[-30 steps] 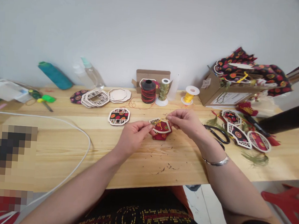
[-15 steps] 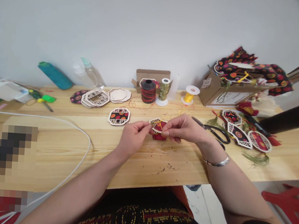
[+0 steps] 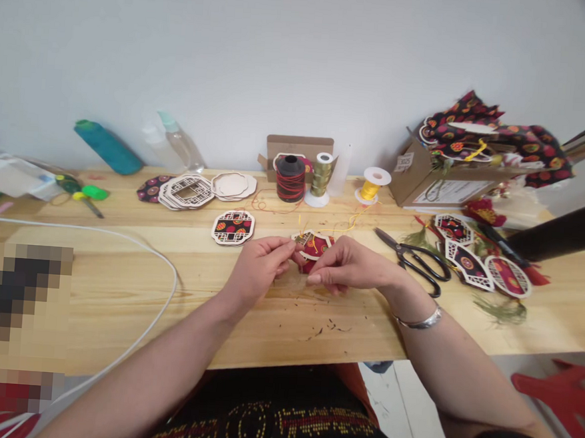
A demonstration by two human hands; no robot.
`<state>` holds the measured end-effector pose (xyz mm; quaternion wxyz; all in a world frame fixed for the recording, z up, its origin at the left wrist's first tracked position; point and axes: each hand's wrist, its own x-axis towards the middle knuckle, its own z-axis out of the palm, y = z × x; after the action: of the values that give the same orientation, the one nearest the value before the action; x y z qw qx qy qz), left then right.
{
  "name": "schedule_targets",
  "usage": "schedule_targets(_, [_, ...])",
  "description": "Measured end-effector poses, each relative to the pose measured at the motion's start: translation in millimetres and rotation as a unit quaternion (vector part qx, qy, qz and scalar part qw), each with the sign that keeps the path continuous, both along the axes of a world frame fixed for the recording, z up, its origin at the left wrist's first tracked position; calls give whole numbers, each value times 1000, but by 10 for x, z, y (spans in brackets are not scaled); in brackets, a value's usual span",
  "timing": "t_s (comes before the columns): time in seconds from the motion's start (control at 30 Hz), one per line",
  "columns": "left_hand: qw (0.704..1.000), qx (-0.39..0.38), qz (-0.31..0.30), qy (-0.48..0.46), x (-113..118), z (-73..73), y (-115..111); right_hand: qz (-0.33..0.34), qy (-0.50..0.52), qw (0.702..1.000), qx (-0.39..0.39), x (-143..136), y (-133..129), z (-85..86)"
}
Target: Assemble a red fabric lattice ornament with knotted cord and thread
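Observation:
A small ornament of red patterned fabric in a pale wooden lattice frame (image 3: 320,246) lies between my hands, with yellow cord (image 3: 315,240) across it. My left hand (image 3: 262,267) is closed in a pinch at the ornament's left edge. Just below the frame, the thumb and fingers of my right hand (image 3: 346,266) are pinched together, and whatever they hold is too small to make out. The ornament's lower part is partly hidden by my fingers. To the left rests an octagonal framed fabric piece (image 3: 232,228). Black-handled scissors (image 3: 422,263) lie to the right.
Spools of dark red cord (image 3: 290,182), olive thread (image 3: 321,179) and yellow cord (image 3: 369,188) stand at the back. Stacked wooden frames (image 3: 187,191) are back left. A cardboard box (image 3: 445,180) and finished-looking ornaments (image 3: 467,266) occupy the right. A white cable (image 3: 173,271) curves across the left.
My right hand has moved slightly left and down, from the ornament's right edge to below its frame. More of the ornament, yellow cord and scissors shows. My left hand has barely shifted.

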<state>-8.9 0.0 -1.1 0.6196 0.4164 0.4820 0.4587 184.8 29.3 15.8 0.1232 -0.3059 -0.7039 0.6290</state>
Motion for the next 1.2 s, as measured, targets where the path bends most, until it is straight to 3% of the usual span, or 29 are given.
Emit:
schedule_targets(0.07, [1000, -6, 2, -11, 1, 7, 0, -2, -32, 999, 14, 21, 12, 21])
schedule_targets(0.17, [1000, -17, 3, -25, 6, 22, 0, -61, -52, 996, 43, 21, 30, 34])
schedule_targets(0.37, [999, -18, -14, -33, 21, 44, -14, -232, 40, 971, 45, -94, 16, -2])
schedule_targets(0.43, [999, -22, -21, -36, 22, 45, -18, -263, 58, 958, 96, -129, -11, -42])
schedule_targets(0.5, [999, -23, -27, -40, 21, 43, -21, -265, 60, 941, 203, -153, -40, -95])
schedule_targets(0.6, [999, -13, -33, -36, 19, 39, -24, -234, 40, 889, 391, -174, -71, -180])
schedule_targets(0.7, [999, -4, -40, -24, 20, 36, -29, -203, 18, 839, 504, -183, -75, -241])
schedule_targets(0.83, [999, 2, -42, -15, 24, 36, -36, -213, -5, 807, 551, -182, -59, -281])
schedule_targets(1.03, [999, 22, -46, 14, 14, 31, -36, -215, -14, 789, 575, -173, -48, -299])
schedule_targets(1.2, [992, 54, -54, 99, -4, 18, -37, -201, -16, 784, 587, -167, -50, -298])
